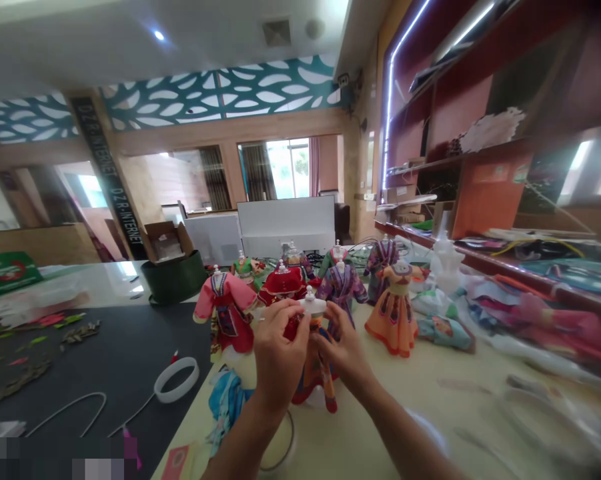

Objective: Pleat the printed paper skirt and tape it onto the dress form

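Observation:
A small white mannequin [313,305] stands on the pale table directly before me, wearing an orange and blue doll dress [316,373]. My left hand [281,350] pinches the dress's upper edge near the white shoulder, thumb and fingers together. On the opposite side my right hand [344,347] grips the same garment just below the shoulder, its fingers bent around it. The fingers partly hide the bodice. Behind them stand more dressed mannequins, among them one in a pink and red robe [229,310], one in a purple robe [341,287] and one in an orange dress [396,310].
A crumpled blue cloth [226,400] lies left of my left forearm. On the dark mat is a white ring-shaped roll [177,380] with a cable. A green round container [174,277] stands behind. Plastic-wrapped garments [445,330] lie at right, below shelves [430,167].

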